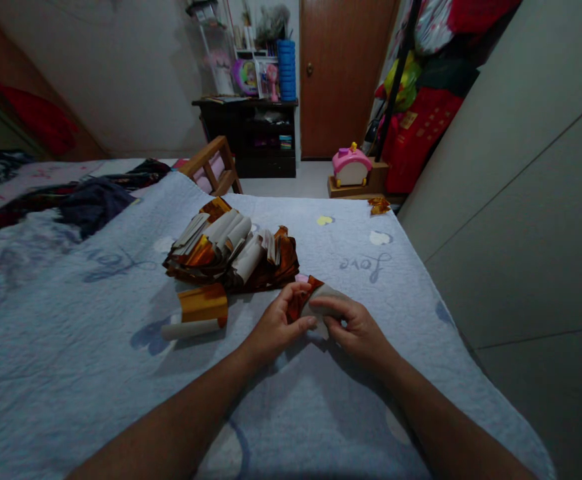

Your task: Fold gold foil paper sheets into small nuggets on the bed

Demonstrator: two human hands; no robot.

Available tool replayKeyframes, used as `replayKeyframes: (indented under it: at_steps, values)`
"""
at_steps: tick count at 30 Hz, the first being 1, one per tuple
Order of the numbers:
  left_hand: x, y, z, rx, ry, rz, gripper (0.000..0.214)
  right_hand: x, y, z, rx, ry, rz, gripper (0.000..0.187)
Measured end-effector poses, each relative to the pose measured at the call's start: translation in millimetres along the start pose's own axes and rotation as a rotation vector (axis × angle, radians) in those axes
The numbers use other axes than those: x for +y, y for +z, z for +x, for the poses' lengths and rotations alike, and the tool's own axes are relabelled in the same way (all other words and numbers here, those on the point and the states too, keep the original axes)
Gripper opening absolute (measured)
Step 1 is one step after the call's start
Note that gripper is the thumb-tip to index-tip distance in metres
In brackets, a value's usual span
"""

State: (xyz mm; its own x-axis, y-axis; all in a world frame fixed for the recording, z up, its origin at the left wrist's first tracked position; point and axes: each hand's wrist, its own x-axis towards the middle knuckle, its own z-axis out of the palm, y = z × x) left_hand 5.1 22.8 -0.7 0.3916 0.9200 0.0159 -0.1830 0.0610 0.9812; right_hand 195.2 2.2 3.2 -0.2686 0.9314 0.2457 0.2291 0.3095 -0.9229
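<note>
1 curled sheet (321, 292), amber and greyish white

One left hand (275, 321) and one right hand (363, 331) share one amber-and-white piece (331, 292). Toward the far edge of the quilt (321, 413) lies one pile (231, 250), its pieces too jumbled to count, with one curled sheet (203, 303) nearer. One amber clump (379, 206) occupies the far right corner. Beyond stand one door (348, 80) and one pink toy (351, 167).

Sheet (316, 292) partly hidden behind the hands (275, 319)
</note>
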Motion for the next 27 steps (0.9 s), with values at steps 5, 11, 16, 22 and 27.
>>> replayKeyframes:
  at_steps: [5,11,16,22,27]
  values:
    - [5.9,0.6,-0.2,0.056,-0.026,-0.042,0.036,-2.1,-2.4,-0.1,0.016,-0.054,-0.110,0.029]
    - [8.8,-1.7,0.1,0.190,-0.129,-0.155,0.030,0.6,-3.3,-1.4,0.053,-0.081,-0.133,0.028]
    - [4.2,-4.5,3.5,0.215,-0.168,-0.262,0.039,0.5,-2.9,-2.0,0.046,-0.093,-0.148,0.027]
    - [6.7,-2.9,5.7,0.237,-0.167,-0.393,0.042,-0.7,-2.2,-1.9,0.052,-0.147,-0.174,0.028]
    - [6.0,-1.4,4.7,0.210,-0.179,-0.465,0.038,0.7,-0.5,-2.1,0.097,-0.270,-0.251,0.031]
